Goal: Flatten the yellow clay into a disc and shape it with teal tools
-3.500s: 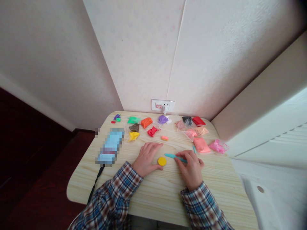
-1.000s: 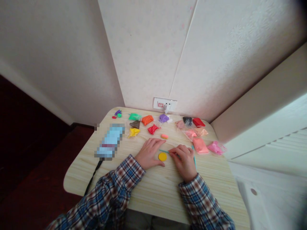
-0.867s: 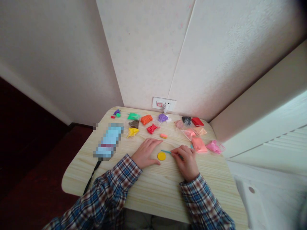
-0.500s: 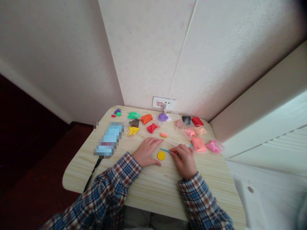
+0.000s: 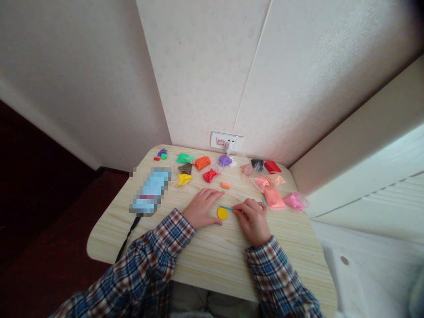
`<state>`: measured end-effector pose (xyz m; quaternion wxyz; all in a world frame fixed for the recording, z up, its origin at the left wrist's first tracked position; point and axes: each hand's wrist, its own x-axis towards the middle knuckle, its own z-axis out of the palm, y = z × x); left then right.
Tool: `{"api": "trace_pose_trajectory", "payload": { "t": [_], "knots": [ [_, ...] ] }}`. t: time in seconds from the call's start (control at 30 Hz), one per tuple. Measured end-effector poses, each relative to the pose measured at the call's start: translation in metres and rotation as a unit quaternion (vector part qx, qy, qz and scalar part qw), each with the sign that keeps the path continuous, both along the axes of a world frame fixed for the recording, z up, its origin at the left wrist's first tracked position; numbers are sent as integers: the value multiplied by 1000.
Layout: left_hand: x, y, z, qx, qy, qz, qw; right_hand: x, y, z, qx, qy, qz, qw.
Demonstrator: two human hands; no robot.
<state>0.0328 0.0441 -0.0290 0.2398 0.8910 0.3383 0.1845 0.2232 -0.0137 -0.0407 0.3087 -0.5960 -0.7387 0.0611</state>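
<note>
A flat yellow clay disc (image 5: 222, 213) lies on the wooden table (image 5: 212, 260) between my hands. My left hand (image 5: 202, 210) rests just left of it, thumb and fingers spread apart around that side and holding nothing. In my right hand (image 5: 252, 219) is a thin blue clay modelling tool (image 5: 226, 207), pinched between thumb and fingers. Its tip points left, at the far edge of the disc; whether it touches the clay I cannot tell. Beyond my left fingertips sits a small pink-and-yellow clay piece (image 5: 225, 185).
Clay packets stand along the back, among them a yellow packet (image 5: 184, 179), a red packet (image 5: 210, 176) and a coral packet (image 5: 274, 198). A blurred phone-like device (image 5: 152, 192) with a black cable lies left. Small purple, green and red clay pieces (image 5: 162, 154) sit back left.
The tool in my right hand has shifted very slightly left over the disc's far edge. My left hand stays in place. The view has tilted a little.
</note>
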Motion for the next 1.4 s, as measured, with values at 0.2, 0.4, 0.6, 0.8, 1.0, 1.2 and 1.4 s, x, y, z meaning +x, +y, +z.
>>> {"api": "trace_pose_trajectory", "payload": {
  "t": [0.2,0.4,0.6,0.8,1.0,1.2,1.4],
  "knots": [
    [7,-1,2,13,26,7,1000,-10,4,4,-16,-5,21,1000],
    [-1,0,-1,16,12,-16,1000,-2,2,1,-10,4,-5,1000],
    [8,1,-1,26,19,9,999,-9,4,2,-14,8,15,1000],
    [1,1,-2,6,5,-17,1000,0,1,-2,-3,15,-9,1000],
    [5,2,-3,22,1,1,1000,-10,4,1,-16,16,14,1000],
    [1,2,-3,8,-9,-21,1000,-2,1,-1,-9,20,-10,1000],
    [4,0,-1,19,-8,1,1000,-7,2,0,-14,20,-1,1000]
  ]
}}
